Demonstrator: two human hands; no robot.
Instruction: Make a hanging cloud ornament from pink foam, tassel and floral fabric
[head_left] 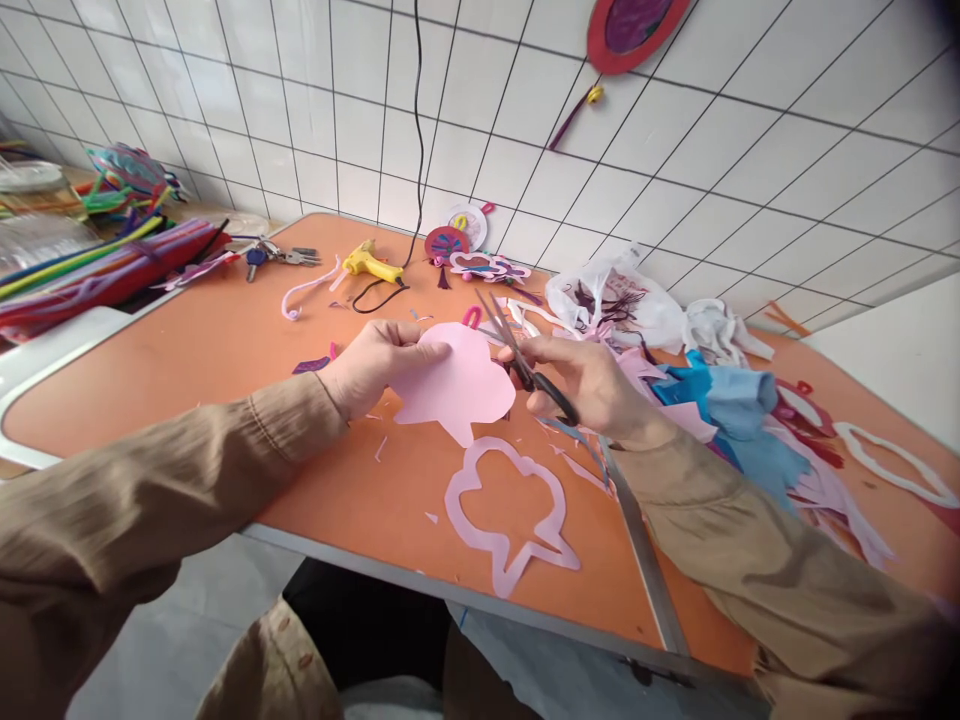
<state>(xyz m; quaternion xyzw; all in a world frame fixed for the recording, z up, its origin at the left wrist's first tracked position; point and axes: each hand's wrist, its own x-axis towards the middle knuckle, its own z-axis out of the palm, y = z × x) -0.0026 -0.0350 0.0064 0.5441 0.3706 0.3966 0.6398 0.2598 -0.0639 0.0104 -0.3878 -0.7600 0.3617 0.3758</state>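
Between the thumb and fingers of my left hand [379, 362] is a pink paper cutout [454, 385] with a scalloped, pointed outline, held above the table. My right hand [589, 385] grips black-handled scissors [529, 370] at the cutout's right edge. Their blades point up and away, slightly parted. Just below lies a pink paper outline frame [459, 510] of a similar shape, flat on the orange table [330, 490]. A pink loop [472, 317] shows behind the cutout's top edge; what it belongs to is hidden.
A yellow glue gun [371, 264] with a black cord lies at the back, near keys and pliers [296, 256]. Finished paper ornaments [457, 240] lean by the tiled wall. Blue and pink scraps [739, 410] and a plastic bag [626, 295] crowd the right; pipe cleaners [112, 275] lie left.
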